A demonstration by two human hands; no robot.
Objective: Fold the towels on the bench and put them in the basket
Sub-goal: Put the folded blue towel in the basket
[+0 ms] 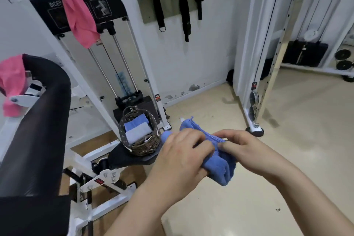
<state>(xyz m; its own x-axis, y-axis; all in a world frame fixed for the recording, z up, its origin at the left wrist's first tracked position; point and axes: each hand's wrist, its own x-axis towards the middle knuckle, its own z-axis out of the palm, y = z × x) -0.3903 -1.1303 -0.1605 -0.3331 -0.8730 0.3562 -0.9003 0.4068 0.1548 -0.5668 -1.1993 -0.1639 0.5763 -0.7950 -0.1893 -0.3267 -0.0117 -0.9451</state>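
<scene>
Head view: a folded blue towel (220,166) is held above the floor, at 5 o'clock from centre.
The towel is a thick plush bundle with a stitched hem along its top edge. The left hand (182,151) curls its fingers over the near side, while the right hand (245,147) pinches the hem. At the towel's 10 o'clock, a wicker basket (145,144) on the black worktop (130,157) holds two folded towels (137,127).

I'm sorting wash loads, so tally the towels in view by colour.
Pink: 2, draped pink towel on machine; second pink towel on pad.
Blue: 2, held blue towel in left hand and right hand; folded blue towel in basket.
Pale blue: 1, pale blue towel in basket.
Total: 5.
</scene>
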